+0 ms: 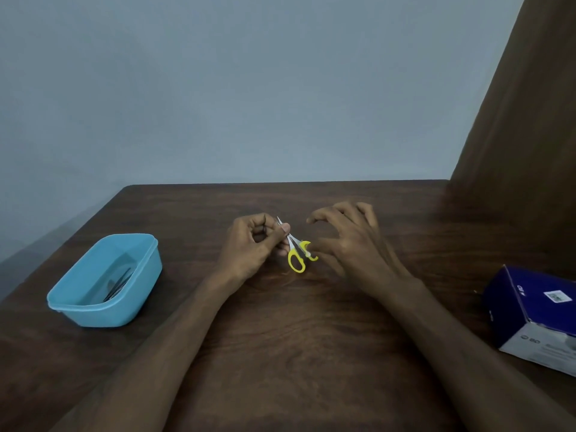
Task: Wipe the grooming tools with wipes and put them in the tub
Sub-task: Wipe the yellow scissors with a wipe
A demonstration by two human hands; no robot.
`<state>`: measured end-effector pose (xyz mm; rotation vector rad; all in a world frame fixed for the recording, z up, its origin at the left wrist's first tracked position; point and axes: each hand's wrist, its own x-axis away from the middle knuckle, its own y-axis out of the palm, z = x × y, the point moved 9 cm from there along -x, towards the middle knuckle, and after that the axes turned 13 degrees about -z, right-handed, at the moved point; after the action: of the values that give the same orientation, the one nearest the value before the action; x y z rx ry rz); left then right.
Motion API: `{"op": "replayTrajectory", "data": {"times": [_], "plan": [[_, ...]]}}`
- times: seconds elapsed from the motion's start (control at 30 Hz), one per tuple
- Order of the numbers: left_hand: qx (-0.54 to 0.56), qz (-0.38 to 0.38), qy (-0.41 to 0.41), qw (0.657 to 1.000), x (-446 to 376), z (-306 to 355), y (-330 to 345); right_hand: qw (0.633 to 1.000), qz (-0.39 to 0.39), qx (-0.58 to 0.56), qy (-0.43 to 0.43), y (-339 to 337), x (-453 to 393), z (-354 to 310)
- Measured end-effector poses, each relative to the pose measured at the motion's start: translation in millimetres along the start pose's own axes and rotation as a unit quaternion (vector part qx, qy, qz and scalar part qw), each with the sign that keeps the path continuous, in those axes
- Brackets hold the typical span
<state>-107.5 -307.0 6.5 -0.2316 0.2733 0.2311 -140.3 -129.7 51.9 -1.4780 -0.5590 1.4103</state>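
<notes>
I see both my forearms bare up to the frame's lower edge, no sleeves showing, and my left hand (249, 244) and right hand (349, 241) ungloved, ringless.

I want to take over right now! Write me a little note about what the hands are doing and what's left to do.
Left hand: pinches the blades of the yellow scissors, handles pointing toward you.
Right hand: open, hovering just right of the scissors, holding nothing.
Blue tub: on the table's left side, with some dark metal tools already inside.
Box: at the right edge.
No wipe is in view, so I cannot tell if the scissors are wiped.
Left: put the scissors in the tub.
</notes>
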Motion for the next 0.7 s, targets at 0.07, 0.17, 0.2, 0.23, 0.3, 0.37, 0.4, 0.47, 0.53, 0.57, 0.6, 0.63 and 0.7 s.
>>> {"op": "replayTrajectory", "data": {"times": [0.07,0.17,0.2,0.23,0.3,0.37,0.4,0.47,0.53,0.57,0.6,0.63,0.7], "plan": [[0.0,0.013,0.016,1.0,0.2,3.6,-1.6,0.998,-0.011,-0.035,0.053,6.4,2.4,10.0],[0.011,0.029,0.025,0.999,0.5,5.2,-4.8,0.967,0.029,-0.248,0.057,4.6,6.6,9.1],[0.014,0.028,0.024,0.999,0.4,4.8,-4.7,0.943,0.067,-0.319,0.062,0.1,8.1,10.7],[0.012,0.024,0.023,0.999,0.2,5.0,-3.4,0.926,0.114,-0.35,0.08,-5.9,10.3,14.8],[0.003,0.013,0.02,1.0,0.7,5.5,0.0,0.911,0.18,-0.349,0.123,-12.2,13.4,23.7],[0.008,0.007,0.021,1.0,0.4,5.4,1.4,0.909,0.161,-0.344,0.173,-1.4,14.9,32.5],[0.011,0.007,0.024,1.0,0.3,5.6,0.3,0.904,0.124,-0.361,0.195,10.3,14.8,34.9],[0.009,0.008,0.035,0.999,0.0,8.2,-1.3,0.875,0.062,-0.429,0.218,32.0,13.4,35.9],[0.012,0.012,0.045,0.999,-1.0,10.1,-1.9,0.844,0.064,-0.484,0.224,38.0,11.9,38.2],[0.015,0.015,0.049,0.999,-1.5,10.4,-2.0,0.834,0.067,-0.498,0.227,39.3,11.6,39.7],[0.016,0.018,0.052,0.998,-2.2,10.6,-1.8,0.832,0.061,-0.5,0.231,41.6,11.5,40.9],[0.016,0.02,0.054,0.998,-2.8,10.6,-1.4,0.837,0.044,-0.493,0.234,44.2,11.6,41.0],[0.015,0.022,0.055,0.998,-3.8,9.2,-1.6,0.846,0.003,-0.48,0.233,49.7,11.4,38.5]]}}
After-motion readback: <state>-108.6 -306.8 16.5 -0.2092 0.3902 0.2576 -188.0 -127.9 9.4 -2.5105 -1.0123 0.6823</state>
